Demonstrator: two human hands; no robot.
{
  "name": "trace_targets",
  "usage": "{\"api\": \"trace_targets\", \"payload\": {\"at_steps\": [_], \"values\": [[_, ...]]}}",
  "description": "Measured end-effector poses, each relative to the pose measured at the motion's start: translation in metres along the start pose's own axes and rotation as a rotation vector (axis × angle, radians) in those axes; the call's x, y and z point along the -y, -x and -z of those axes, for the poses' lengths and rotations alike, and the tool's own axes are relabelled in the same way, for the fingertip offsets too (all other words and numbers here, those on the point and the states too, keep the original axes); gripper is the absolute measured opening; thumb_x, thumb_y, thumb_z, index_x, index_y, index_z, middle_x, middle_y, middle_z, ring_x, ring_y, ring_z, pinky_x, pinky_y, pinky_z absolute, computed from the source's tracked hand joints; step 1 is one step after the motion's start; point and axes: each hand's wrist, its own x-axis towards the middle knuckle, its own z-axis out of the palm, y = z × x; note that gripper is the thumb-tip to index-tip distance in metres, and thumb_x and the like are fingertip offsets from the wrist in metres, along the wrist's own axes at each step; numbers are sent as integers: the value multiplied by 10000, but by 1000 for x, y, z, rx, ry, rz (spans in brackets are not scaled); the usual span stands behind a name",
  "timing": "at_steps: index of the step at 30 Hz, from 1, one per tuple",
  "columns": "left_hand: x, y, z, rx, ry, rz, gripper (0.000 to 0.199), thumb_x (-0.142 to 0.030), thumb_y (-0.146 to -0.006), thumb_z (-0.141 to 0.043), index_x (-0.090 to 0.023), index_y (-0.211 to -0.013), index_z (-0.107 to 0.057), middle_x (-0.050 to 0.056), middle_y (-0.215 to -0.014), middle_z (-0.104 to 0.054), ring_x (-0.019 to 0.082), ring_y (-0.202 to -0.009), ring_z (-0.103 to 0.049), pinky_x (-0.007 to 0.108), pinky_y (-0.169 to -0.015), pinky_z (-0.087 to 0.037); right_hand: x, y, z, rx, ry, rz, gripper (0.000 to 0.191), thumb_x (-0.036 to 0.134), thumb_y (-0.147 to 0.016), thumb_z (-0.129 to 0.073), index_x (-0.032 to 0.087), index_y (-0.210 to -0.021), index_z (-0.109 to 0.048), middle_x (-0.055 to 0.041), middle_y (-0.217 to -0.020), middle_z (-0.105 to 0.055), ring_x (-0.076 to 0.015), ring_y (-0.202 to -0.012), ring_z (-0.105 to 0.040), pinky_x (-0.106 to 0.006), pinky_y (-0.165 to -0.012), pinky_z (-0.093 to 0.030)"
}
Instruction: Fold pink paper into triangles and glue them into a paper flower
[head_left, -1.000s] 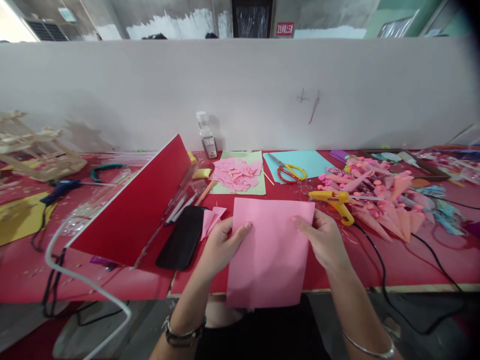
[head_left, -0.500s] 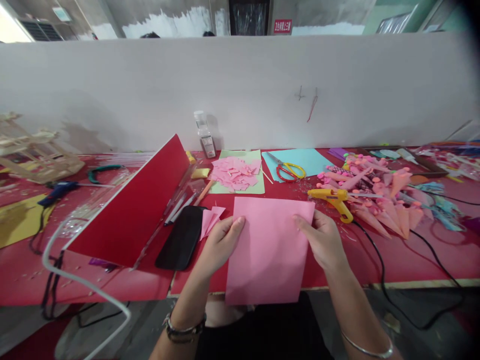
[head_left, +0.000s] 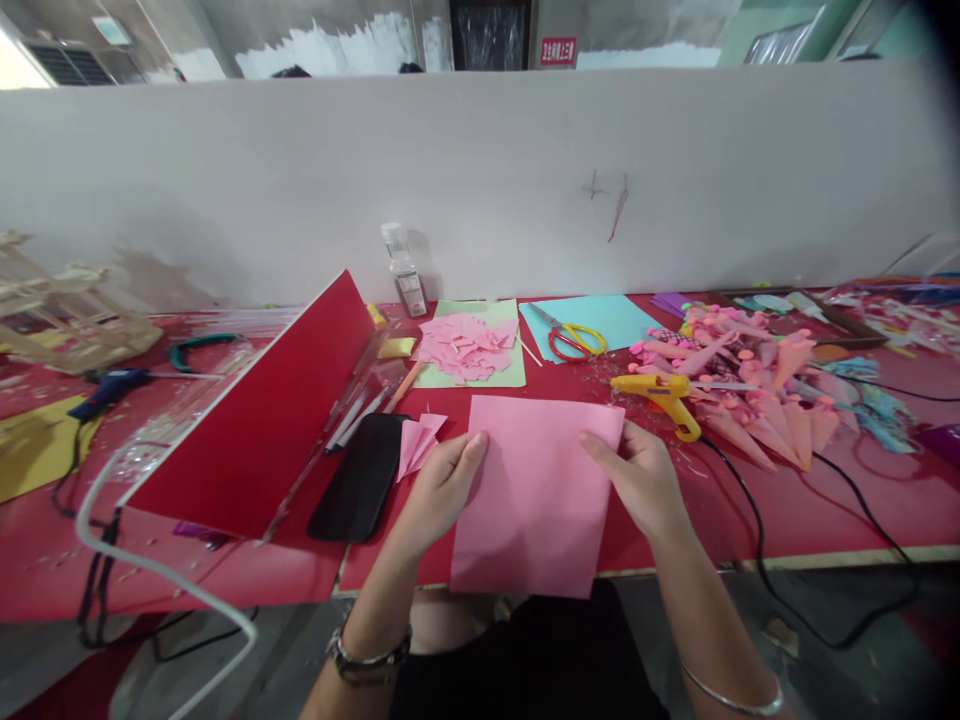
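A pink sheet of paper (head_left: 534, 500) is held up over the front edge of the red table. My left hand (head_left: 446, 480) pinches its left edge, thumb on top and fingers behind. On the opposite edge my right hand (head_left: 637, 475) grips the sheet the same way, its fingers mostly hidden behind the paper. Beside my left hand lie a folded pink paper piece (head_left: 420, 445) and a black phone (head_left: 360, 478). Beyond the sheet, cut pink paper scraps (head_left: 466, 346) are piled on a light green sheet (head_left: 508, 375). Scissors (head_left: 576, 342) with red and yellow handles rest on blue paper (head_left: 622, 318).
To the right are a yellow glue gun (head_left: 664, 393) with a black cord and a heap of pink paper cones (head_left: 780, 410). A red board (head_left: 262, 430) leans at the left, near a white cable (head_left: 172, 575). A clear bottle (head_left: 405, 275) stands by the white partition (head_left: 300, 180).
The lower edge of the pink sheet has risen slightly, and my hands keep the same grip. The whole view has shifted a little.
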Motion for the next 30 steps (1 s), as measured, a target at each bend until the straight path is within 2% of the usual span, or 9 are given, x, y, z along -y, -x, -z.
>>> {"api": "trace_targets", "payload": {"at_steps": [5, 6, 8, 11, 13, 16, 18, 23, 30], "values": [[-28, 3, 9, 82, -327, -205, 352, -313, -859, -302, -178, -535, -275, -48, -496, -306, 86, -478, -298, 230, -490, -234, 22, 0, 5, -291, 289, 434, 498, 348, -690, -589, 187, -1138, -443, -109, -1115, -508, -219, -1003, -492, -389, -863, -391], [-36, 4, 10, 103, -380, -235, 347, -302, -856, -312, -175, -532, -305, -45, -495, -326, 89, -479, -304, 234, -498, -241, 30, 1, 5, -288, 361, 509, 525, 343, -696, -584, 188, -1171, -421, -115, -1157, -479, -229, -1057, -455, -408, -904, -352], [-48, 5, 12, 121, -430, -277, 350, -287, -844, -333, -174, -513, -348, -39, -481, -356, 91, -468, -305, 241, -496, -245, 46, 3, 6, -134, 443, 601, 399, 329, -733, -549, 201, -1106, -489, -91, -1096, -528, -224, -1038, -469, -402, -916, -335], [-56, 6, 11, 132, -441, -294, 362, -289, -834, -349, -177, -491, -372, -28, -466, -375, 96, -456, -304, 248, -478, -239, 61, 5, 4, 94, 477, 601, 149, 280, -801, -467, 227, -842, -600, -13, -836, -625, -163, -810, -566, -385, -926, -315], [-55, 7, 11, 130, -438, -289, 371, -304, -831, -360, -176, -483, -359, -33, -461, -354, 91, -449, -295, 247, -466, -226, 64, 4, 3, 135, 461, 566, 186, 261, -821, -438, 224, -748, -605, 11, -728, -632, -138, -702, -569, -358, -896, -336], [-52, 7, 10, 133, -414, -272, 392, -321, -829, -366, -170, -469, -328, -46, -454, -309, 77, -438, -276, 240, -449, -204, 64, 4, 3, 174, 406, 502, 198, 272, -819, -440, 210, -735, -608, -2, -718, -635, -140, -683, -563, -276, -723, -412], [-51, 7, 10, 144, -396, -252, 401, -329, -835, -345, -169, -468, -314, -48, -455, -303, 74, -436, -276, 236, -445, -203, 64, 5, 3, 194, 380, 471, 202, 283, -814, -440, 204, -744, -612, -11, -730, -636, -143, -682, -564, -244, -632, -412], [-49, 6, 9, 219, -324, -187, 389, -352, -849, -304, -175, -503, -301, -48, -472, -314, 77, -446, -298, 224, -439, -224, 66, 6, 3, 229, 398, 458, 218, 307, -811, -445, 191, -710, -599, 1, -659, -614, -123, -612, -550, -217, -579, -384], [-42, 1, 4, 271, -247, -117, 394, -379, -847, -291, -177, -509, -295, -50, -484, -302, 76, -444, -274, 219, -414, -203, 58, 7, -1, 152, 483, 444, 232, 312, -826, -413, 181, -697, -555, 15, -571, -544, -91, -515, -482, -199, -512, -314]]}}
